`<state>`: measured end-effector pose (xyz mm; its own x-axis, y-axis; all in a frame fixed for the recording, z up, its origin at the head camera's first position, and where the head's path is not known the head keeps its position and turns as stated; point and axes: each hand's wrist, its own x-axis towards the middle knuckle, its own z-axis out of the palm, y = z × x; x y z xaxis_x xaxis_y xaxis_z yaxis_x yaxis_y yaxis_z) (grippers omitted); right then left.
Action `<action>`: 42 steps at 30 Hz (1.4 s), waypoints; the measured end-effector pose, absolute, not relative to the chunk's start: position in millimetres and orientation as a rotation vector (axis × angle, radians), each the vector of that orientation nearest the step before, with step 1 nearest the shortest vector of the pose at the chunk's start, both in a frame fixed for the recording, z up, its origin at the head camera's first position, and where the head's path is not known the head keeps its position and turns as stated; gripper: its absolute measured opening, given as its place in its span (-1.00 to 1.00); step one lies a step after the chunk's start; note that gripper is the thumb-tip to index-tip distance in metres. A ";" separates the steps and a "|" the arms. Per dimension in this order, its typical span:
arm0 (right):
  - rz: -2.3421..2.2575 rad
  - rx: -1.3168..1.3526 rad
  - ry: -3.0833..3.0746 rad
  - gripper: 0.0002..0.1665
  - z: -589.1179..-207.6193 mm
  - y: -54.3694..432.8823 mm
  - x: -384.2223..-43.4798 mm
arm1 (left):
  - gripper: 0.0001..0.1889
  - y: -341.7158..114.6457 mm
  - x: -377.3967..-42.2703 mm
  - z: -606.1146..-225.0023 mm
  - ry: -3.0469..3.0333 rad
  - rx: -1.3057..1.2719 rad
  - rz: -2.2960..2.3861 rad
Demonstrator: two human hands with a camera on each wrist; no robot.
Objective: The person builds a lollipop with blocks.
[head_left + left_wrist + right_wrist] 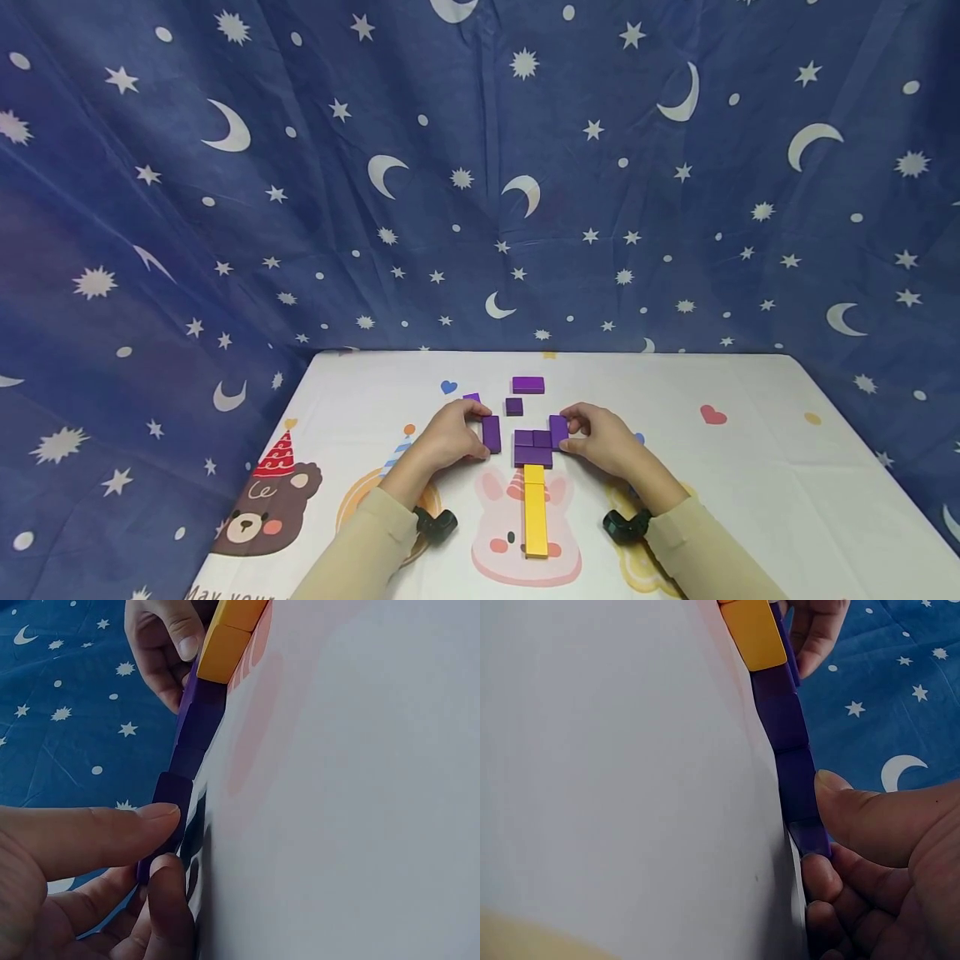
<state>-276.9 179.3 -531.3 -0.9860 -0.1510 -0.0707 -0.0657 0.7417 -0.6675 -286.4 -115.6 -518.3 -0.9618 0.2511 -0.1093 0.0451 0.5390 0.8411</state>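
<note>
My left hand point(453, 435) pinches an upright-lying purple rectangular block point(491, 434) between thumb and fingers, a small gap left of the other purple blocks. In the left wrist view the thumb presses this block's point(172, 793) near face. On the other side, my right hand point(602, 435) holds a second purple block point(558, 432) by its ends, against the right of a purple cluster. That cluster has a long block point(533, 457) in front and smaller purple blocks point(523, 438) behind it. A yellow strip of blocks point(536, 521) runs from the cluster toward me.
Behind the cluster lie a small purple cube point(513, 407) and a purple rectangular block point(528, 385). Another purple block point(471, 397) shows partly behind my left fingers. The white table cover point(750, 483) has printed cartoon animals; a blue starry curtain point(480, 208) hangs behind.
</note>
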 end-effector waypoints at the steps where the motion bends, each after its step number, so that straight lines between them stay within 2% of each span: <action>1: -1.075 -0.177 2.819 -0.42 -531.3 179.2 -276.7 | -0.30 -115.0 -286.6 -517.8 2.558 0.253 1.387; 42: -1.089 -0.195 2.810 -0.43 -532.0 180.7 -278.8 | -0.32 -91.6 -296.9 -519.4 2.595 0.240 1.324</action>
